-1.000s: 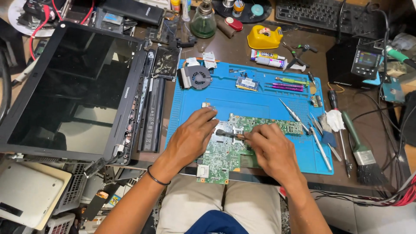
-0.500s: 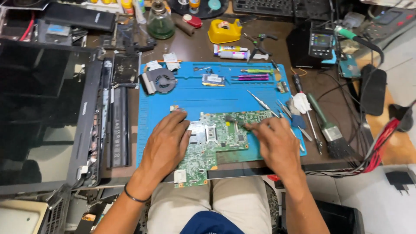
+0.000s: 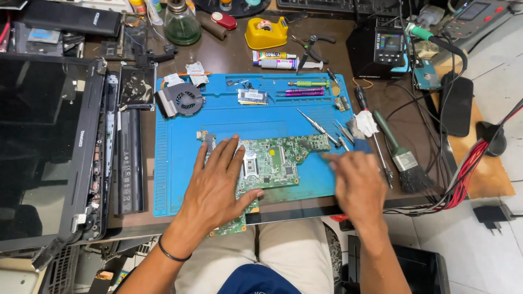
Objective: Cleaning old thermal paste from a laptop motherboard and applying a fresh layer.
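Observation:
A green laptop circuit board lies on a blue work mat, its lower left corner hanging over the table's front edge. My left hand rests flat on the board's left half with fingers spread, holding nothing. My right hand is off the board at the mat's right edge and is blurred by motion. It is just below a blue-handled tool and metal tweezers. Whether it holds anything is unclear.
An opened black laptop fills the left side. A cooling fan and small parts lie on the mat's far part. A brush, screwdrivers, cables, a soldering station, a yellow tape dispenser and a glass bottle crowd the right and back.
My right hand has left the circuit board and moved right to the mat's edge. My left hand stays flat on the board. The view has shifted.

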